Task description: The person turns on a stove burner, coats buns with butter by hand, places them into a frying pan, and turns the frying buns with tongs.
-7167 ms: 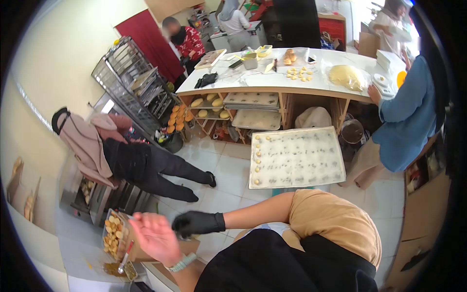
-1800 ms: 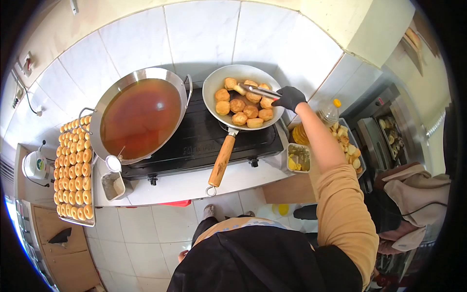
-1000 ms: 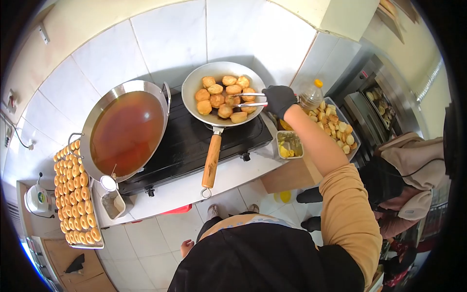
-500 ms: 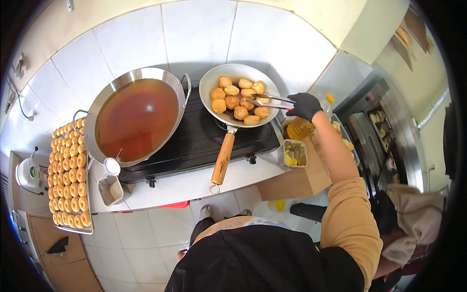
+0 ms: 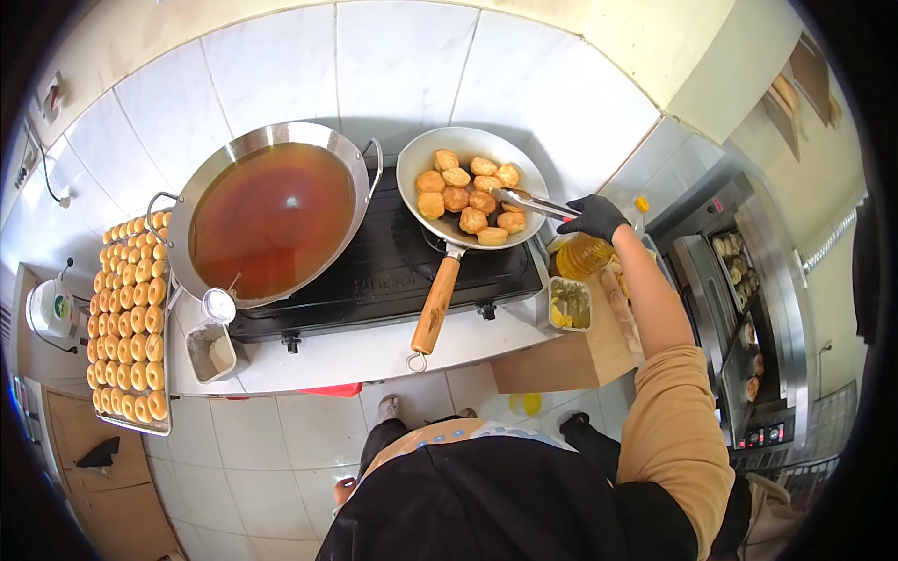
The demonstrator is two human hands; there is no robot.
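My right hand [image 5: 596,220], in a black glove, is closed round metal tongs [image 5: 538,203] reaching over the rim of a frying pan [image 5: 534,178]. The tong tips lie among browned round dough pieces [image 5: 456,198], close to one near the pan's right side. Whether they pinch it I cannot tell. The pan's wooden handle [image 5: 436,307] points toward me. My left hand [image 5: 344,490] hangs low beside my body, mostly hidden, its fingers unclear.
A wide pan of brown oil [image 5: 271,220] stands on the black stove [image 5: 402,280], with a thermometer [image 5: 219,305] at its rim. Ring doughnuts fill a tray [image 5: 171,374] at left. An oil bottle [image 5: 582,254], a small tub [image 5: 570,305] and an oven [image 5: 748,346] are at right.
The tongs' arms have come closer together and their tips have shifted within the pan. My view has moved slightly. The person at right has mostly left view, showing more of the oven.
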